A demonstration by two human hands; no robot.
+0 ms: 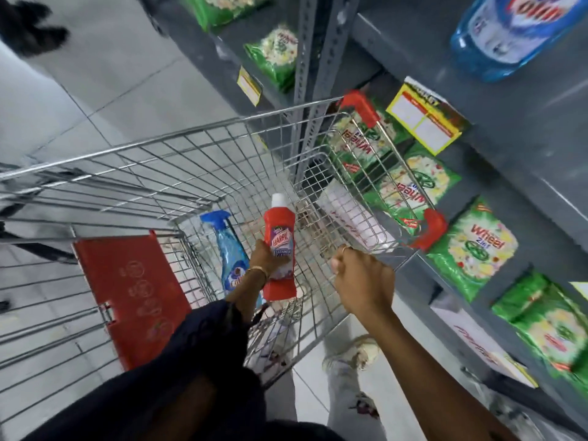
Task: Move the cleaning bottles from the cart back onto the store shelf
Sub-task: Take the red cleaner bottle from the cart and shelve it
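Red bottle gripped inside the cart, right hand clamped on the rim.

Here's the left hand [265, 261], fingers wrapped tight around the middle of the red Harpic bottle [280, 249], white cap pointing away from the person, the bottle held inside the wire cart [178, 148] above its mesh floor. Just left of it, 1 blue spray bottle [227, 249] lies on the cart's bottom, trigger head toward the far end. The right hand [362, 278] is fisted around the cart's near right rim, a ring showing on 1 finger. Right of the cart runs the grey store shelf [509, 148], its lower tiers packed with green detergent packets [474, 246], and a big blue bottle [512, 30] sits on the higher tier. A red child-seat flap [127, 291] sits left of the cart basket.
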